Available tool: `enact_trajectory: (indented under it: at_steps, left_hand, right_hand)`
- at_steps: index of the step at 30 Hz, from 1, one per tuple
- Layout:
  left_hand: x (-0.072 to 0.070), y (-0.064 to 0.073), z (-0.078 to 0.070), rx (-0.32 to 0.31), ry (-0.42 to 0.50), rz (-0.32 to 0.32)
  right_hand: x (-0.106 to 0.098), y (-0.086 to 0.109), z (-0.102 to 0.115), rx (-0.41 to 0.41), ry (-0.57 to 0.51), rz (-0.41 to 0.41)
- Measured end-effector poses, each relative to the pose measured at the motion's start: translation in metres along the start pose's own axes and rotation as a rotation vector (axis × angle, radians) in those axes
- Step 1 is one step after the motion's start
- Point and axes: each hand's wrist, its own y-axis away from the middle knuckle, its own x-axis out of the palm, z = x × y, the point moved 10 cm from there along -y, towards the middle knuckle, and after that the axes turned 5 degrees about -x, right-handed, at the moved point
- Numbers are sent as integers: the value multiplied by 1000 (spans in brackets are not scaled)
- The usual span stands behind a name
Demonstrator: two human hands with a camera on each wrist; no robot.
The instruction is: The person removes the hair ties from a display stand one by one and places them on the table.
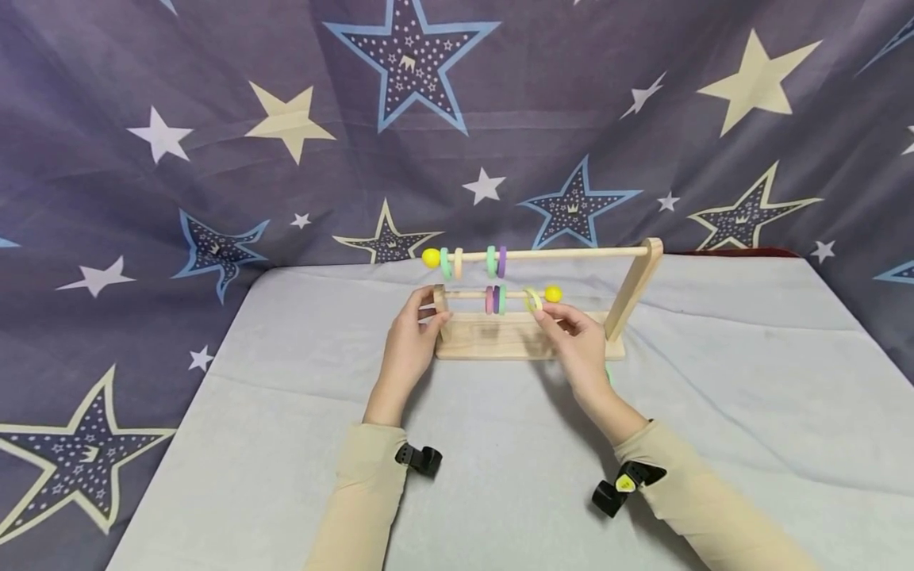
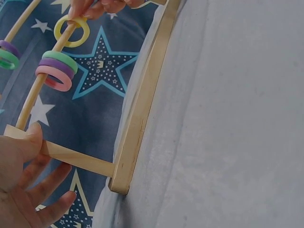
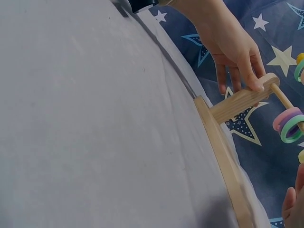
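The right hand (image 1: 580, 341) pinches the yellow ring (image 2: 87, 36), which sits around the lower rod (image 1: 467, 295) near its yellow ball (image 1: 553, 294). Seemingly light, stiff and smooth, the ring suits a fingertip grip on its rim. The left hand (image 1: 410, 337) holds the short post (image 2: 80, 158).

I held both sleeved forearms (image 1: 360, 496) stretched forward and slanted inward at my remote end. My left hand (image 1: 412, 341) gripped, thumb opposite fingers, some fanned apart; my right hand (image 1: 581, 349) pinched between thumb and fingertips.
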Motion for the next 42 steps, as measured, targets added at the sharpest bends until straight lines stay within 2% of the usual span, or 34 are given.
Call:
enact_trajectory:
  at_steps: [2, 9, 14, 18, 25, 30, 38, 42]
  left_hand:
    - [0, 0, 0, 2, -1, 0]
    - [1, 0, -1, 7, -5, -4]
    - [1, 1, -1, 6, -10, -5]
    - [1, 1, 0, 5, -7, -3]
    - [0, 0, -1, 11, -8, -5]
    - [0, 1, -2, 13, -6, -6]
    - [1, 1, -2, 8, -4, -6]
    - [0, 1, -3, 7, -1, -9]
  right_hand:
    - [-1, 0, 4, 3, -1, 8]
    - [-4, 10, 38, -45, 30, -4]
    - [-7, 11, 45, -87, 60, -23]
    - [-9, 10, 46, -116, 76, -40]
    - [-18, -4, 12, -173, 71, -69]
    - [-22, -3, 13, -185, 54, -83]
    - [-30, -5, 11, -160, 45, -118]
    - [-31, -1, 24, -153, 47, -121]
